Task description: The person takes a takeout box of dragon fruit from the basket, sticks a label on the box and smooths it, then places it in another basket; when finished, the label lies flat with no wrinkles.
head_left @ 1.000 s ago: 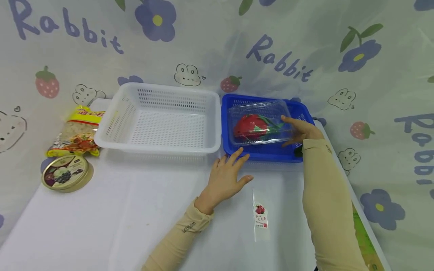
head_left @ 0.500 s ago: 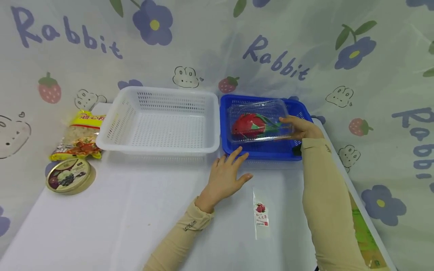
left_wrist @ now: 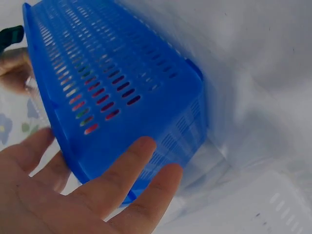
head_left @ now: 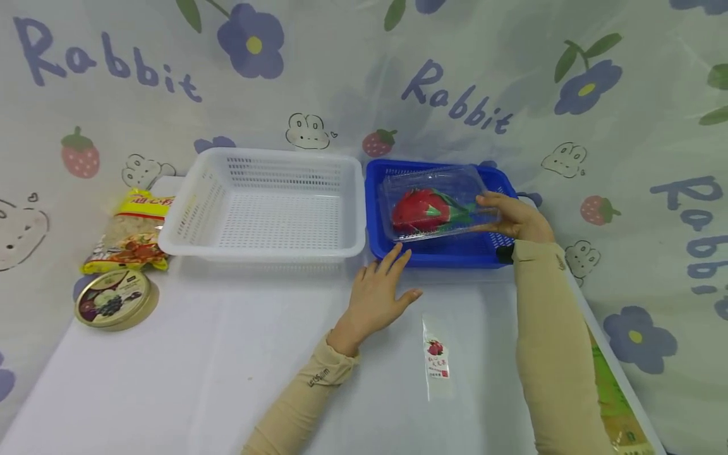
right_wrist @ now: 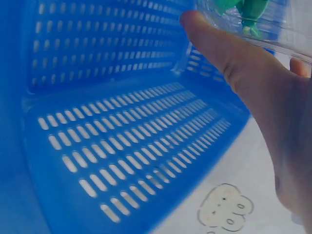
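Note:
In the head view a clear plastic box [head_left: 455, 179] sits tilted within the blue basket [head_left: 443, 260], with a red dragon fruit [head_left: 419, 212] with green tips inside it. My right hand [head_left: 520, 218] grips the box by its right end, thumb on the upper side, other fingers partly hidden beneath. The right wrist view shows the thumb [right_wrist: 234, 58] along the box's edge above the basket floor. My left hand [head_left: 375, 294] has its fingers spread, fingertips right at the basket's front rim. In the left wrist view these fingers [left_wrist: 151, 195] extend over the basket's outer wall.
A white basket [head_left: 264, 251] stands left of the blue one. Farther left lie a yellow snack bag [head_left: 131, 234] and a round gold tin [head_left: 116, 300]. A clear strip with a dragon fruit label [head_left: 436, 360] lies on the white table. A patterned curtain rises behind.
My right hand has shifted slightly to the right, still holding the box. The left hand stays put at the basket rim. The head view has shifted a little.

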The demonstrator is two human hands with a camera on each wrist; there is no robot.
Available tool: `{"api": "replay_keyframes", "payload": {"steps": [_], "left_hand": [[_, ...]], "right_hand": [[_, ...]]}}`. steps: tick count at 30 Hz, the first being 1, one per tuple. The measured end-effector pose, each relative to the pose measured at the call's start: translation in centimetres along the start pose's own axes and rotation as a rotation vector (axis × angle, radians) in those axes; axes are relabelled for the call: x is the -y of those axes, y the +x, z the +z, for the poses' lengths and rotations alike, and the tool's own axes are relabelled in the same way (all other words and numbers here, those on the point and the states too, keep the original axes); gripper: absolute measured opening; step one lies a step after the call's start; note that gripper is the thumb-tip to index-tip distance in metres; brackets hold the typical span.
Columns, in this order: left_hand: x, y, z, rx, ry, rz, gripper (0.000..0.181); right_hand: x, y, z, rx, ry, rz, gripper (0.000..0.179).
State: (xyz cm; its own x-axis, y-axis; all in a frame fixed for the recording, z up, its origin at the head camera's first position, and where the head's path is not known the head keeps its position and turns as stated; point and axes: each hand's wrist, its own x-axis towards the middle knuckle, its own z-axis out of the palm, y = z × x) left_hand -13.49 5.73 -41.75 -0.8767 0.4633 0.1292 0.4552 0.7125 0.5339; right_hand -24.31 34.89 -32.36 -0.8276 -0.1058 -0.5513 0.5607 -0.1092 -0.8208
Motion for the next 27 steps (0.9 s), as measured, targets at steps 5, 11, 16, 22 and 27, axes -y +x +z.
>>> {"api": "replay_keyframes", "payload": {"steps": [5,11,16,22,27], "left_hand": [[0.4,0.3,0.2,0.004,-0.061,-0.027,0.082],[0.6,0.5,-0.1,0.005,-0.127,-0.024,0.083],[0.5,0.4,-0.2,-0.014,-0.151,0.010,0.086],[-0.4,-0.1,-1.2,-0.088,-0.218,0.055,0.095],[-0.9,-0.7,-2.3,-0.147,-0.292,0.074,0.095]], "right_hand": [[-0.3,-0.7,0.0,-0.005,-0.038,-0.056,0.076],[-1.4,-2.3,-0.4,0.011,0.017,-0.116,0.076],[-2.3,-3.8,-0.5,-0.019,0.071,-0.194,0.078],[-3.7,-6.1,0.1,-0.010,0.104,-0.354,0.052],[-5.1,-8.1,1.0,0.034,0.116,-0.506,0.042]]}}
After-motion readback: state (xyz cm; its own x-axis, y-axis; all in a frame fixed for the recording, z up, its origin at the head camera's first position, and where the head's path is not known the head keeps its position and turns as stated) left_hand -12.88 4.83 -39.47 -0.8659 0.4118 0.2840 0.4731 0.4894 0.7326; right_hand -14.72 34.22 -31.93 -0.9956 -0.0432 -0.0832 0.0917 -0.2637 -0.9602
